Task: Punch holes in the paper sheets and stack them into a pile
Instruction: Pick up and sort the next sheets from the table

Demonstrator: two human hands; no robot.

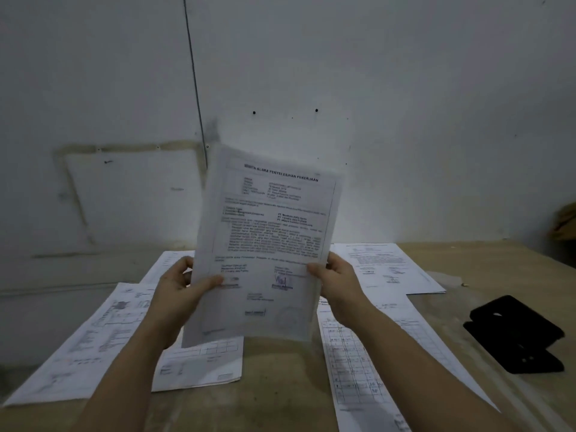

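I hold a bundle of printed paper sheets [268,238] upright above the wooden table [280,385], its printed side facing me and slightly tilted. My left hand [179,294] grips its left edge, thumb on the front. My right hand [335,282] grips its right edge the same way. A black hole punch [514,333] lies on the table to the right, apart from both hands. More printed sheets lie flat on the table: one at the left [93,338], one under the held bundle [199,363], one at the right front [374,363] and one at the back right [383,266].
A white wall [311,73] stands close behind the table, with a thin cable [194,79] running down it. A brownish object [565,222] sits at the far right edge. Bare table shows around the hole punch.
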